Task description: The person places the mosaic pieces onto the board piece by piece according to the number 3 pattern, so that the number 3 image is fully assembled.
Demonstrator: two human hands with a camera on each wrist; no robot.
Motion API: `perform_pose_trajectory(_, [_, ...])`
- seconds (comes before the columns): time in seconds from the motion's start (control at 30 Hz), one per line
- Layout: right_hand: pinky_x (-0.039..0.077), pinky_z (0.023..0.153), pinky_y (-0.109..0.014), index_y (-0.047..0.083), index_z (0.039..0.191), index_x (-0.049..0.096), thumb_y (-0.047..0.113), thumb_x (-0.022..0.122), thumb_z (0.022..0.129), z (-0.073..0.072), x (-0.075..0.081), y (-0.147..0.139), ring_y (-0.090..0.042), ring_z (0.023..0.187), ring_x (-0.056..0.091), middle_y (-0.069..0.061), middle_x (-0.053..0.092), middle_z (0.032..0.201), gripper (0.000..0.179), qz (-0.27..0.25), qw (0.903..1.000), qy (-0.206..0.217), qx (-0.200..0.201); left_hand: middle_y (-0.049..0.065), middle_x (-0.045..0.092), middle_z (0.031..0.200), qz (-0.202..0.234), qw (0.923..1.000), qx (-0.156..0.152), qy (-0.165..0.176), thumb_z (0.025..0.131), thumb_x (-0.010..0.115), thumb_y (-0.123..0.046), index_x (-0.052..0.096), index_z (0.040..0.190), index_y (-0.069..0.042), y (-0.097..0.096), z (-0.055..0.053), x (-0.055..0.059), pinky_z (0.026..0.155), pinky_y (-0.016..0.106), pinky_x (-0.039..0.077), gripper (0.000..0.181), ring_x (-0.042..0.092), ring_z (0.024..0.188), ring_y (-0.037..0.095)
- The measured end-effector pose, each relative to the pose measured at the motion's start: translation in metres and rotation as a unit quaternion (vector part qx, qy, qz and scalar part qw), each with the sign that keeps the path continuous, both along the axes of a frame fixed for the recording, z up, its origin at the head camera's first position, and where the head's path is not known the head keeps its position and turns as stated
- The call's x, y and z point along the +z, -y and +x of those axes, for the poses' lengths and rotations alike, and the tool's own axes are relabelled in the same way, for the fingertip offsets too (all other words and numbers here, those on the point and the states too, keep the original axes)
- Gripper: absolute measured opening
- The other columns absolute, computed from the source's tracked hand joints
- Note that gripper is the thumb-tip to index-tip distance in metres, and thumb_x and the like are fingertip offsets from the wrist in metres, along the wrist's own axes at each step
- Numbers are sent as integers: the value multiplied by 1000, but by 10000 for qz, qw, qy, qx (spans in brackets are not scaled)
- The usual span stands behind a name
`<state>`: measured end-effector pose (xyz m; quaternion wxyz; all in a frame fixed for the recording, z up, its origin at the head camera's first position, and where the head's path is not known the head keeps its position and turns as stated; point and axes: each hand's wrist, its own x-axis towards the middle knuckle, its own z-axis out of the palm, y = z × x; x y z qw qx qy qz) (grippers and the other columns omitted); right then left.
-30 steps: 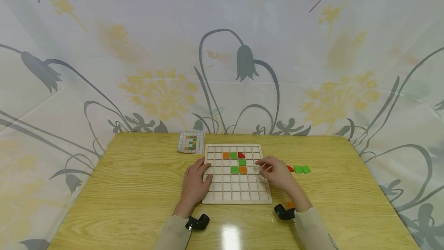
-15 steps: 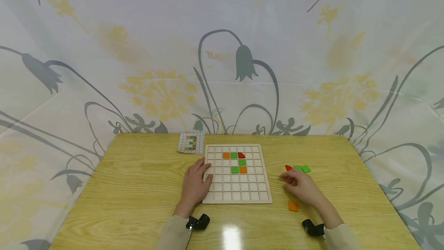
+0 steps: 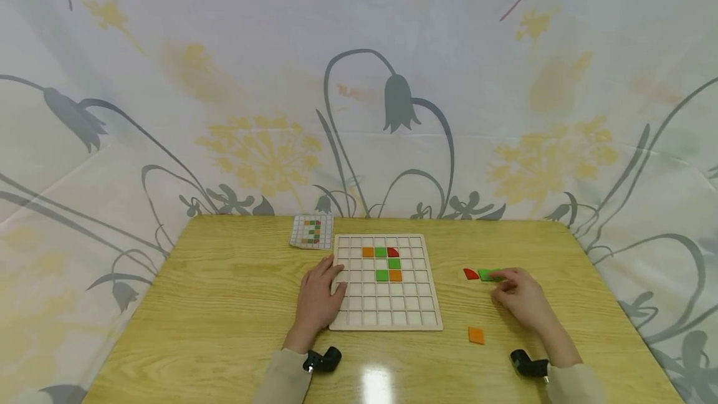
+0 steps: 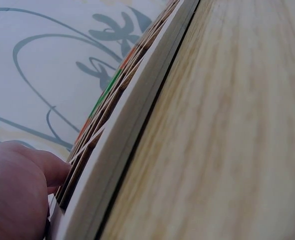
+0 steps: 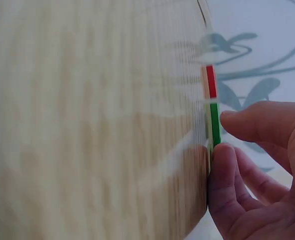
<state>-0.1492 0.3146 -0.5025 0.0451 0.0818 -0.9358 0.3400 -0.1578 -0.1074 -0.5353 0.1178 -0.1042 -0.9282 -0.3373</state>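
A pale wooden grid board (image 3: 384,302) lies on the table in the head view, with several orange and green square tiles and a red quarter-round tile (image 3: 392,252) in its cells. My left hand (image 3: 318,295) rests on the board's left edge, fingers and thumb spread over the rim. To the board's right, my right hand (image 3: 524,301) reaches over two green square tiles (image 3: 485,275) and partly hides one. In the right wrist view its fingertip is right at a green tile (image 5: 215,122), the thumb low beside the tile's end. A red quarter-round tile (image 3: 470,274) lies just left of them.
An orange square tile (image 3: 476,335) lies nearer the front, right of the board. Behind the board's left corner is a pattern card (image 3: 297,229) printed with a coloured grid. A patterned cloth (image 3: 359,161) hangs along the table's back edge.
My right hand has moved from the board's right side over to the green tiles, uncovering the orange tile and the red tile. My left hand stays on the board.
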Motion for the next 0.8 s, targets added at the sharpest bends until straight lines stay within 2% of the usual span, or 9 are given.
perform_pose_trajectory(0.27, [54, 71, -31, -6, 128, 62, 0, 71, 89, -8, 1, -11, -23, 85, 66, -28, 54, 129, 41, -20, 9997, 188, 135, 15, 48, 149, -46, 10000, 28, -20, 95, 65, -18, 66, 128, -6, 0, -1, -2, 111, 58, 29, 35, 40, 140, 34])
perform_pose_trajectory(0.53, [51, 65, -31, -8, 129, 60, -1, 69, 88, -12, 1, -12, -22, 82, 63, -27, 58, 117, 42, -3, 9987, 501, -75, 15, 49, 148, -34, 10000, 16, -48, 95, 65, -18, 66, 127, -6, 0, -1, -3, 110, 59, 30, 34, 40, 139, 35])
perform_pose_trajectory(0.8, [53, 67, -40, -9, 125, 62, -1, 69, 87, -13, 1, -12, -29, 83, 64, -33, 53, 122, 40, 245, 9986, 431, -194, 15, 49, 148, -97, 9999, 48, -88, 95, 66, -19, 67, 127, -6, 0, -2, -3, 110, 57, 31, 34, 41, 139, 35])
